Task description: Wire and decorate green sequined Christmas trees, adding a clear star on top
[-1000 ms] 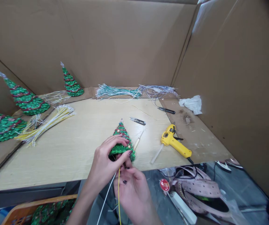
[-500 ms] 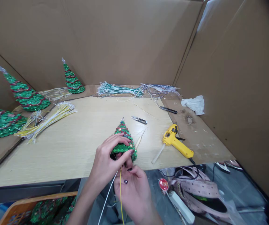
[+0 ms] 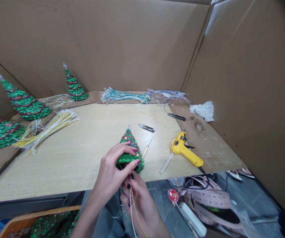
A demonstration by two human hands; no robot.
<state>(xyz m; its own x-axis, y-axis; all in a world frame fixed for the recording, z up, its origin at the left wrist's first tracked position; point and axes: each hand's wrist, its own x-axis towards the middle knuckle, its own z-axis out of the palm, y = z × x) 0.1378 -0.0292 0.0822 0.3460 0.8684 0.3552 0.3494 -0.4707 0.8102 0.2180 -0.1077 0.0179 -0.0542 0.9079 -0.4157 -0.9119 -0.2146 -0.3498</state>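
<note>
A small green beaded Christmas tree (image 3: pixel 129 137) with red garland lies on its side, tip pointing away from me, near the table's front edge. My left hand (image 3: pixel 115 163) is wrapped over its lower part, thumb at the base rim. Just below the tree's open base, my right hand (image 3: pixel 140 198) pinches a white and a yellow wire (image 3: pixel 136 211) that hang down toward my lap. Thin wires also show inside the base. Beside the tree lies an awl (image 3: pixel 146 149) with a pale handle. Thread snips (image 3: pixel 146 128) rest a little beyond it.
A yellow glue gun (image 3: pixel 187 150) and second snips (image 3: pixel 176 116) lie at right. Wire bundles (image 3: pixel 125 96) line the back; a yellow-white bundle (image 3: pixel 48 129) lies left, near larger beaded trees (image 3: pixel 25 100). An orange basket (image 3: pixel 16 224) stands below the table, a pink bag (image 3: pixel 212 205) lower right.
My right hand has drawn down from inside the tree's base, and its fingers have closed on the white and yellow wires, now side by side. My left hand keeps its hold; the view shifted slightly.
</note>
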